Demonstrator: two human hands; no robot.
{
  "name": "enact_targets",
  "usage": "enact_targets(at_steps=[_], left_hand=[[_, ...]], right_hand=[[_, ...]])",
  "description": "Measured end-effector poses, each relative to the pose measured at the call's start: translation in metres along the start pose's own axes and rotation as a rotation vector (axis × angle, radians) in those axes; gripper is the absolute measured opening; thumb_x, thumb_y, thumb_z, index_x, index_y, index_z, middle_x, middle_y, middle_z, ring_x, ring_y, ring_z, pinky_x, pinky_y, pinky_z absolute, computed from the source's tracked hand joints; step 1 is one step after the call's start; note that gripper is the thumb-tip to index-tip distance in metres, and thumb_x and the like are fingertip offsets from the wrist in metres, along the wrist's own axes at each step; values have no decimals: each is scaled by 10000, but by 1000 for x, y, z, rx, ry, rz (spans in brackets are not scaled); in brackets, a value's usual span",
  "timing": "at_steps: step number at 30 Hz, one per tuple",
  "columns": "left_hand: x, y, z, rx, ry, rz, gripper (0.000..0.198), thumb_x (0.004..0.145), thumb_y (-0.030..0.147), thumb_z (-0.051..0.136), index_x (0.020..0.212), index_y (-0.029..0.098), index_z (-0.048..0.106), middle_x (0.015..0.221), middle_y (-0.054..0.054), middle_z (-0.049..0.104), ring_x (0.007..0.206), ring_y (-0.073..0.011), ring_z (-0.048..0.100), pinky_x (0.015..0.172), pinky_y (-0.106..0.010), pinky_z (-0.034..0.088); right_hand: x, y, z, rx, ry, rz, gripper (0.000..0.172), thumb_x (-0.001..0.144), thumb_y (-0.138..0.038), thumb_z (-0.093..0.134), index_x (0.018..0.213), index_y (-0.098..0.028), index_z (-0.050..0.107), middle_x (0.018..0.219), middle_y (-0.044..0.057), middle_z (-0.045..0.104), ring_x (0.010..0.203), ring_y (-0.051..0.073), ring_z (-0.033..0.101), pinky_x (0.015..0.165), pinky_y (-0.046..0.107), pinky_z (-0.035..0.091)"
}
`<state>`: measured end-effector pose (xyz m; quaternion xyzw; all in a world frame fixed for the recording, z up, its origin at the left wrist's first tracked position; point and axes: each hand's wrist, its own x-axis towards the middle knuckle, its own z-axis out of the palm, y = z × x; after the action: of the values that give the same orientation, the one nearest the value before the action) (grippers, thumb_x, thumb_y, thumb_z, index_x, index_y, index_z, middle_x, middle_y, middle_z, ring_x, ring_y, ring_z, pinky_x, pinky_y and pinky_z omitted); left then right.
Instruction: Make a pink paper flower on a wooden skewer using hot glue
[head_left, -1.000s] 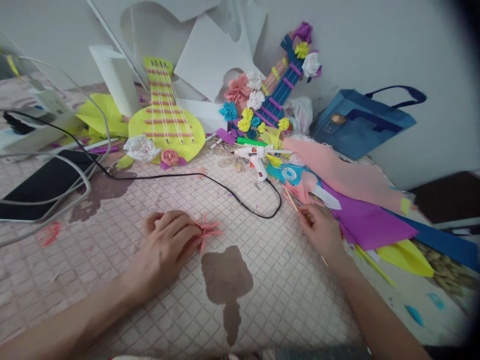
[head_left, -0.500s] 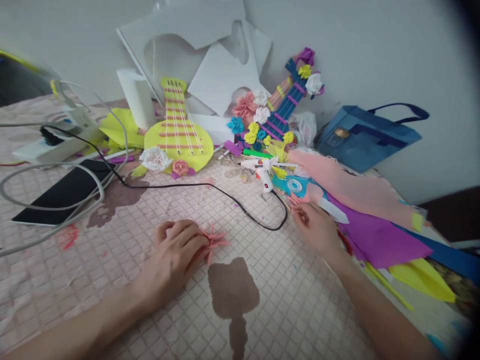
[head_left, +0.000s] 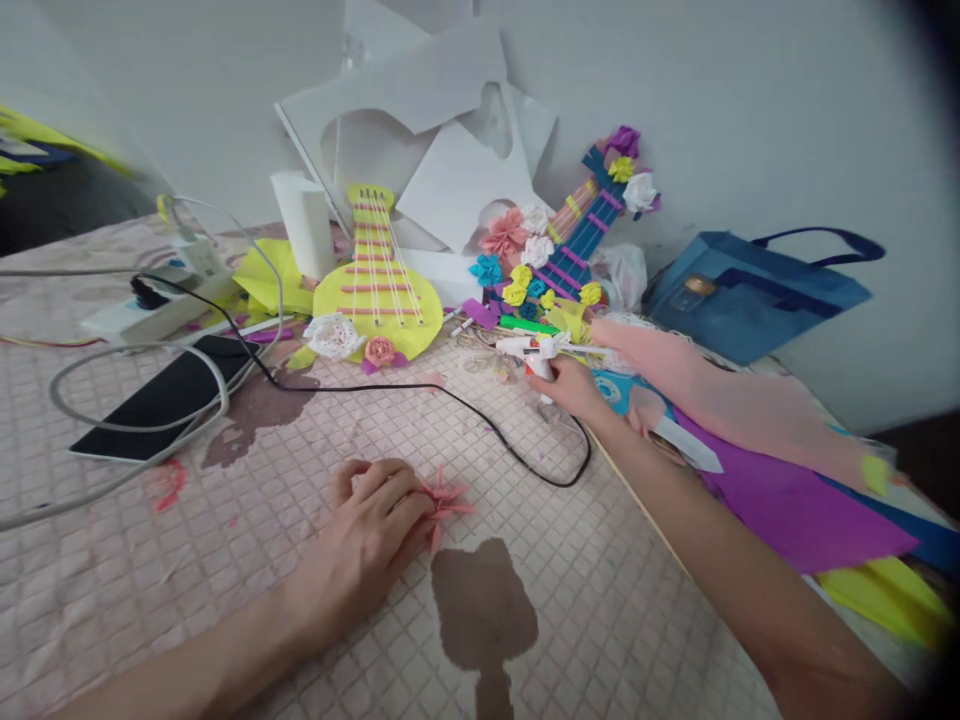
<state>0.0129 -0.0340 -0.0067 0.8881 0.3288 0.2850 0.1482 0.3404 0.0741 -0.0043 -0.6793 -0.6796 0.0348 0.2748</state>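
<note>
Where the left hand (head_left: 367, 545) rests, a pink paper flower (head_left: 448, 503) lies flat on the quilted pink cloth (head_left: 225, 560). It is small, with narrow pointed petals splayed like a star, and only its right half shows. The rest is under the fingertips.

The left forearm enters from the lower left. The palm faces down, knuckles raised, with the fingers (head_left: 397, 490) close together and curled onto the flower, pinning it to the cloth. The thumb is tucked out of sight.

The right arm stretches long across the frame from the lower right. The right hand (head_left: 574, 388) is far forward, its fingers wrapped about the handle of a white hot glue gun (head_left: 525, 347). The gun's nozzle points left, and its body stands just clear of the knuckles. Its black cord (head_left: 420, 388) loops over the cloth between the two hands.

The flower sits well apart from the right hand, near the front edge of the view, just above a brown patch (head_left: 484, 610) in the cloth. A thin wooden stick (head_left: 645, 515) lies beside the right forearm.

Behind stand a yellow paper guitar (head_left: 379, 295), a blue paper guitar (head_left: 577, 235) trimmed with flowers, and a blue bag (head_left: 750, 290). A black phone (head_left: 161, 400) is at left.
</note>
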Motion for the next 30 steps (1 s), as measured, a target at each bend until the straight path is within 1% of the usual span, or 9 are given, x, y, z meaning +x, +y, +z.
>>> enact_targets(at_steps=[4,6,7,9,14,16,20,24,30], left_hand=[[-1,-1,0,10,-35,-2,98,906,223,519,893,210,615,902,0,636,935,-192,509,888,-417,245],[0,0,0,17,-44,-4,98,906,226,521,885,206,615,902,-2,636,937,-195,509,886,-422,247],[0,0,0,17,-35,-4,101,909,223,517,890,206,614,902,-2,638,942,-197,509,888,-426,246],[1,0,0,12,-38,-11,100,911,231,516,897,208,612,908,-2,640,955,-198,506,895,-428,250],[0,0,-1,13,-58,-40,76,904,250,535,932,221,600,938,2,639,978,-201,501,905,-434,258],[0,0,-2,19,-59,-48,78,904,250,537,945,225,598,945,3,639,979,-201,503,900,-432,264],[0,-1,-2,11,-83,-52,88,913,253,524,945,227,601,951,2,640,976,-200,502,895,-425,275],[1,-1,0,-8,-81,-31,84,915,250,525,948,223,598,969,0,643,982,-194,496,885,-405,292],[1,0,1,-12,-82,-35,56,904,238,546,926,215,592,965,3,640,999,-195,490,898,-408,310]], right_hand=[[-9,-10,-7,71,-2,38,283,722,-430,566,607,-174,527,581,-16,510,546,116,443,515,243,304],[-18,-21,-18,130,1,69,295,749,-451,543,631,-182,519,581,-21,509,544,113,449,513,237,319],[-23,-27,-25,236,-2,113,289,751,-456,554,658,-184,531,586,-20,525,542,115,462,513,236,336],[-35,-40,-40,351,-68,173,296,741,-462,585,647,-187,530,546,-20,532,524,119,482,507,236,354],[-70,-58,-72,210,-221,224,398,717,-536,615,557,-181,533,521,-12,533,493,119,460,454,237,335],[-82,-61,-79,177,-285,190,395,726,-545,613,578,-182,568,527,-10,537,517,138,491,465,244,358],[-98,-71,-88,215,-460,-5,251,786,-453,581,848,-222,658,726,-1,658,660,183,598,563,266,462],[-107,-80,-89,192,-599,-114,159,802,-376,578,880,-257,650,684,-31,653,565,158,581,470,243,431],[-114,-84,-78,164,-676,-180,128,798,-330,596,907,-264,605,668,-58,589,539,117,528,496,225,416]])
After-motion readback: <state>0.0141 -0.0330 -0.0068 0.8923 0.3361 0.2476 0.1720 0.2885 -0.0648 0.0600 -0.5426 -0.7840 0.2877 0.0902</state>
